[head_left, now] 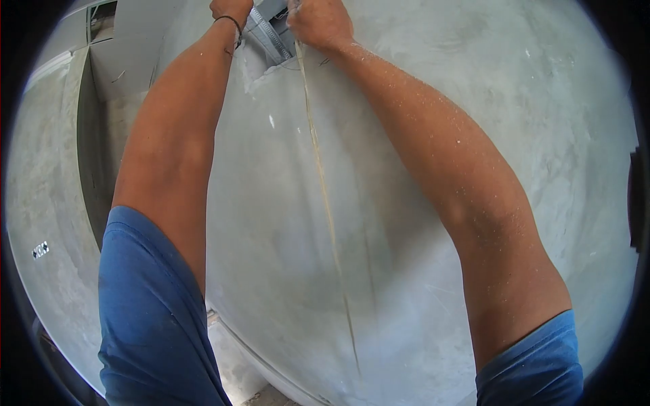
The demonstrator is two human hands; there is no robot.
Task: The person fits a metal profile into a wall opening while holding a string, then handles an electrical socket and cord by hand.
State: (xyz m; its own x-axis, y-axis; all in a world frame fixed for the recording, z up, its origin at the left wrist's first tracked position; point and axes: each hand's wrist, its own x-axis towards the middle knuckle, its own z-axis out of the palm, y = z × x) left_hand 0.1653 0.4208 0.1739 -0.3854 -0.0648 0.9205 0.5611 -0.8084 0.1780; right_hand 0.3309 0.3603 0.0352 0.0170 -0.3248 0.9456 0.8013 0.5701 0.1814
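At the top of the view, both my hands are raised to a square hole [261, 59] cut in the grey wall. My left hand [232, 8] is closed at the hole's left side; what its fingers grip, if anything, is cut off by the frame. My right hand [319, 21] is a fist at the right side of the hole. A thin yellowish strip [313, 128] hangs from below that fist down along the wall, casting a faint shadow. Between my hands, a ribbed grey metal profile [269, 37] slants inside the hole.
The smooth grey wall [420, 291] fills most of the view. On the left stand a recessed edge [88, 122] and another grey panel [40, 169] with a small black-and-white marking. A second opening [103, 21] shows at the upper left.
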